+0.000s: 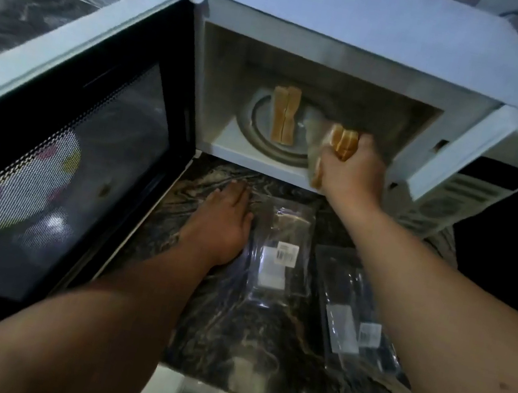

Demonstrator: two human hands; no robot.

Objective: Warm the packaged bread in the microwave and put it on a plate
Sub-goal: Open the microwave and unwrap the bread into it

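Here, the black-framed mesh-window microwave door stands swung wide, out past the left hand. That hand lies flat, fingers straight, pressing on the dark marbled stone counter — holding nothing, just beside a clear plastic wrapper with a white barcode label on its right.

Ahead of both hands: the white box-shaped microwave, cavity open. On its round glass turntable a pair of tan bread slices stands on edge, long axis running front to back, away from the hands.

The right hand is at the cavity's right front corner, fingers curled round a second bundle of golden-crusted bread slices, apparently with clear film still about it. It is far the nearer hand to the turntable; the free patch of glass lies just to its left, between the gripped bundle and the standing pair.

Judgement: loading step, mid-way. The next move turns on a short leftward and inward shift, setting the bundle parallel to the pair without knocking it.

Below the right forearm — a second clear plastic wrapper with white labels, flat on the counter. No plate visible.
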